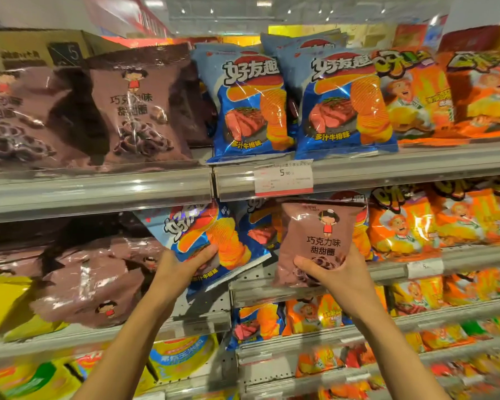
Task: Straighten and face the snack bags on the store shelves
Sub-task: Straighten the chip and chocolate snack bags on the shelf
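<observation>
Store shelves of snack bags fill the view. Nearest, the left hand curls its fingers round the lower edge of a tilted blue bag, and the right hand grips a brown bag, thumb across its front, before the blue row. Both look mid-sort: next, the brown bag likely goes left to the brown stock, the blue one upright.

— What does the person wear on the arms?

— No sleeves show; both forearms are bare up to the frame's lower edge.

— And the hands?

— The left hand and right hand are bare, with short nails, as far as shows.
</observation>
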`<act>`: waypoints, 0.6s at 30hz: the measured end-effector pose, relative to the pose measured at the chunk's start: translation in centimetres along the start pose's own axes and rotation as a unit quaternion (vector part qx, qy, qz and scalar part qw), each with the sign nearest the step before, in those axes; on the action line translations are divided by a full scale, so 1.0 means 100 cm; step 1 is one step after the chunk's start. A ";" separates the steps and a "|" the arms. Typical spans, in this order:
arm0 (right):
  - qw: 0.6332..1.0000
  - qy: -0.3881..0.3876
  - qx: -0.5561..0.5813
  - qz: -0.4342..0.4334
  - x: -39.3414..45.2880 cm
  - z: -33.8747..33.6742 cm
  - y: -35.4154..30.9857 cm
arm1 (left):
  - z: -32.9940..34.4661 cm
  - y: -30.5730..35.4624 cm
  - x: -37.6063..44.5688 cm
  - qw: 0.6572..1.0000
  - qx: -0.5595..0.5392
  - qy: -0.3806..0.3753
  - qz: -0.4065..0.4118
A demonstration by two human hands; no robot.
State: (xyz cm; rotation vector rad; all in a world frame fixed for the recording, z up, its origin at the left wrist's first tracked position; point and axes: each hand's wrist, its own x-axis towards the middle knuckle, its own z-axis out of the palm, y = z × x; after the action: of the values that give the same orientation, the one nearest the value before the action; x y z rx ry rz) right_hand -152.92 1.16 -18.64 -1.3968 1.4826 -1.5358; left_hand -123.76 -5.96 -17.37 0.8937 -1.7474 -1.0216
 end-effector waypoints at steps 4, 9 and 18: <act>1.000 0.025 -0.002 -0.003 -0.010 -0.021 0.004 | 0.006 -0.008 0.005 1.000 -0.006 0.001 -0.025; 0.999 0.030 0.013 0.008 -0.015 -0.030 0.012 | -0.004 -0.020 -0.004 0.993 -0.047 0.052 -0.098; 0.999 -0.019 0.017 0.024 -0.010 -0.008 0.018 | 0.010 0.002 -0.028 0.993 -0.043 -0.026 -0.107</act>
State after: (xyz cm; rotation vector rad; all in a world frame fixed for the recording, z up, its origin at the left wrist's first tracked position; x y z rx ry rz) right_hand -153.85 2.02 -20.45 -1.3538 1.4501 -1.4916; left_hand -123.74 -3.13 -18.34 1.0229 -1.6614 -1.2601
